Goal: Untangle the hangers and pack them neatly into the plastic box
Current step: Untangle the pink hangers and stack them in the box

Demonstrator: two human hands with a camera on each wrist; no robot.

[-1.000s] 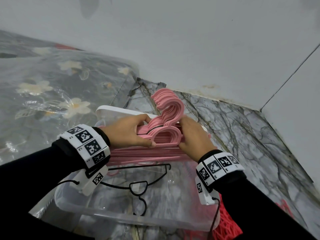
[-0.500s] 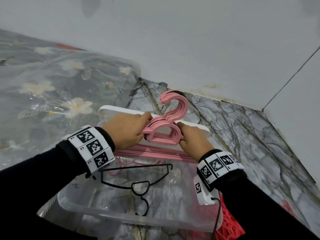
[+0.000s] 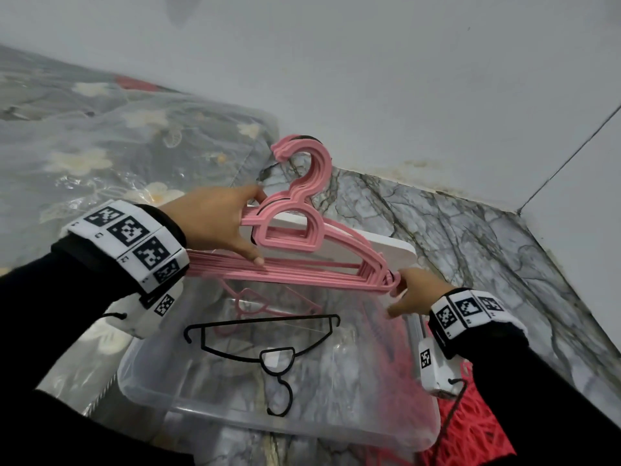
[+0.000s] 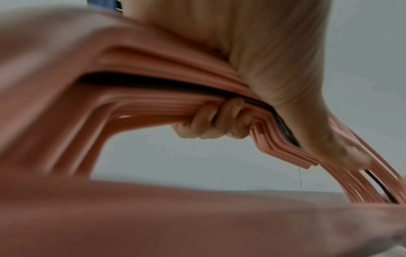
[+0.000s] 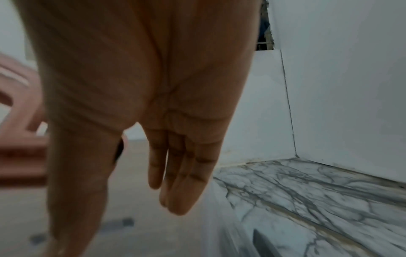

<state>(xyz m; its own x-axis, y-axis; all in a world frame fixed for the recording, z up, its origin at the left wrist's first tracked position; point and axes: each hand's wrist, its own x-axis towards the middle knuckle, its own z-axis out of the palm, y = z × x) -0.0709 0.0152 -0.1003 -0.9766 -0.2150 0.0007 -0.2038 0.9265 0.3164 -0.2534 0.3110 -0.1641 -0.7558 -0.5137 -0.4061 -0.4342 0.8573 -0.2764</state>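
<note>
A stack of pink plastic hangers (image 3: 302,230) is held upright above the clear plastic box (image 3: 268,428), hooks pointing up. My left hand (image 3: 221,223) grips the stack beside the neck, with fingers curled round the shoulder bars (image 4: 219,120). A thin black hanger (image 4: 175,88) runs through the stack. My right hand (image 3: 408,290) is at the stack's right end, its fingers (image 5: 182,173) straight and the thumb side against the tips. In the box lie a black hanger (image 3: 268,344) and a pink hanger (image 3: 248,304).
The box's white lid (image 3: 386,253) stands behind the box. Red mesh material (image 3: 470,428) lies on the marble floor (image 3: 470,237) at the right. A plastic-wrapped floral mattress (image 3: 100,146) is on the left. White walls (image 3: 403,79) close the corner behind.
The pink stack has risen from the box and stands more upright. My right hand has let go of the neck and slid out to the right end. My left hand keeps its grip.
</note>
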